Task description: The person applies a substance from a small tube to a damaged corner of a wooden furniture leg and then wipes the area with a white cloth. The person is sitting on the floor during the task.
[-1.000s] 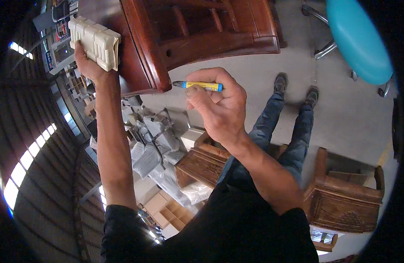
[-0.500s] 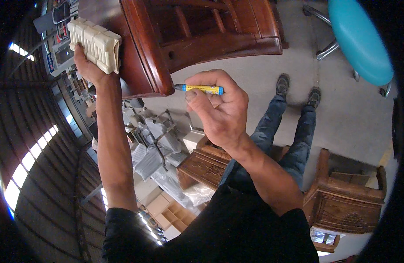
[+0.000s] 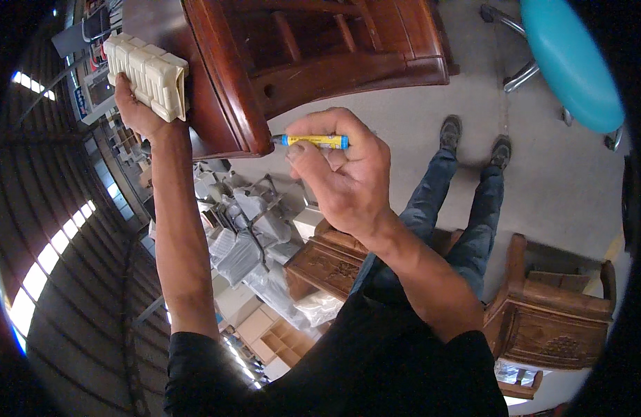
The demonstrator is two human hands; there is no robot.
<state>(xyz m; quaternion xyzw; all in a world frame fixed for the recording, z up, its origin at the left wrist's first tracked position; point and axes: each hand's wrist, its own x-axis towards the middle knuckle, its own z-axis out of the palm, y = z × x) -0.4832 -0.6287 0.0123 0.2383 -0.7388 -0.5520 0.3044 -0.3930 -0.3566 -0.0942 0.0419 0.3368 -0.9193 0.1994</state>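
Observation:
In my right hand (image 3: 351, 177) is a slim yellow marker (image 3: 320, 142) with blue ends, pinched between thumb and fingers. Its dark tip points left and meets, or nearly meets, the rounded corner of a glossy red-brown wooden furniture piece (image 3: 226, 83). My left hand (image 3: 141, 117) grips a cream moulded tray (image 3: 148, 75) with ribbed compartments from below, my thumb lying over its side. The tray is up at the left, over the furniture's dark flat surface. What the tray contains cannot be seen.
A teal-seated chair (image 3: 574, 66) with metal legs stands at the upper right. Carved wooden furniture (image 3: 553, 337) is at the lower right, with another carved piece (image 3: 327, 264) left of my legs. Plastic-wrapped goods (image 3: 247, 243) are stacked behind. Grey floor (image 3: 411, 111) lies around my shoes.
My right hand and the marker have shifted slightly left in the picture, with the tip closer against the corner. The tray sits marginally lower and further left, still in my left hand.

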